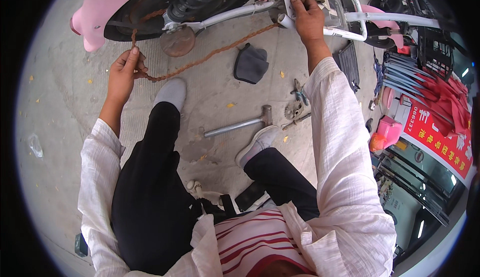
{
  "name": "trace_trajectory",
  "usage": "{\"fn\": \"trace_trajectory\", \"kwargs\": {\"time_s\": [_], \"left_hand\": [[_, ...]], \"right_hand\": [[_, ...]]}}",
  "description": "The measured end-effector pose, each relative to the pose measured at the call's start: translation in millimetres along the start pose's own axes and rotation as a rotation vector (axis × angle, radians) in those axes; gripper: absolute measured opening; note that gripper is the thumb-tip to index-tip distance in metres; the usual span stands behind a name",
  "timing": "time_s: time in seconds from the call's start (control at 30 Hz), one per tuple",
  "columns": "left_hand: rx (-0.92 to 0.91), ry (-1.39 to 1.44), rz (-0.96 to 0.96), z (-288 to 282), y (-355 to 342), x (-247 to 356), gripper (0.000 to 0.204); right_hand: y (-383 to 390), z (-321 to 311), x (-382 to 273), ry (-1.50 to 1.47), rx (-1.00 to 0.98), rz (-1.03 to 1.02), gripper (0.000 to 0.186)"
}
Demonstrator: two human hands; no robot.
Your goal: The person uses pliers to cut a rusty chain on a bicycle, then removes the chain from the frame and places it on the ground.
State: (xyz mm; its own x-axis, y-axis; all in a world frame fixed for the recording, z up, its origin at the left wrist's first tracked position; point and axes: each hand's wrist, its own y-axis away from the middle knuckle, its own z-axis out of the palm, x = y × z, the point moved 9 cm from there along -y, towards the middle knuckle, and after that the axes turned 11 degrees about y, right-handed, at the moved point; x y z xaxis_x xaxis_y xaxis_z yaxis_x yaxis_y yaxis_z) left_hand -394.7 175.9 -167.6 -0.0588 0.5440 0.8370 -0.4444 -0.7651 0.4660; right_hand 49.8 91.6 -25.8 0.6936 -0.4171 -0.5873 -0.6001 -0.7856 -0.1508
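Observation:
A rusty chain point(215, 55) forms a long loop beside the wheel of a pink and white bike point(107, 4). My left hand point(126, 68) is closed on the chain near its left end, below the wheel. At the other end, my right hand point(307, 19) pinches the upper run of the chain beside the white frame point(235, 13). The lower run hangs slack between my hands and sags toward my left shoe point(171, 93). Behind the chain stand a black coil spring point(192, 1) and a brown round disc point(178, 42). My right fingertips partly hide the chain there.
A hammer point(237, 122) lies between my feet. Near it are a toothed sprocket point(293, 110), pliers-like tool point(299, 93) and a dark grey cover point(250, 63). Red flags point(442, 99), a pink container point(387, 131) and a red banner point(440, 139) stand at right.

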Motion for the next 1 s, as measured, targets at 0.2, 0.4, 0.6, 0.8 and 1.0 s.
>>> {"fn": "trace_trajectory", "kwargs": {"time_s": [0.2, 0.4, 0.6, 0.8, 1.0], "left_hand": [[0.011, 0.004, -0.017, -2, -1, -1, 0.038], [0.005, 0.001, -0.006, -2, 2, 1, 0.037], [-0.005, -0.013, 0.011, 2, 0, 1, 0.036], [-0.008, -0.016, 0.002, -1, 1, -4, 0.037], [-0.017, -0.036, 0.029, 2, 1, -1, 0.038]], "right_hand": [[1, 0, 0, 0.021, 0.011, -0.014, 0.026], [3, 0, -6, 0.002, 0.009, 0.009, 0.025], [3, -4, -5, -0.009, 0.022, 0.003, 0.024], [4, -3, -6, 0.042, 0.016, 0.003, 0.027], [3, -6, -2, 0.067, 0.049, -0.022, 0.026]]}}
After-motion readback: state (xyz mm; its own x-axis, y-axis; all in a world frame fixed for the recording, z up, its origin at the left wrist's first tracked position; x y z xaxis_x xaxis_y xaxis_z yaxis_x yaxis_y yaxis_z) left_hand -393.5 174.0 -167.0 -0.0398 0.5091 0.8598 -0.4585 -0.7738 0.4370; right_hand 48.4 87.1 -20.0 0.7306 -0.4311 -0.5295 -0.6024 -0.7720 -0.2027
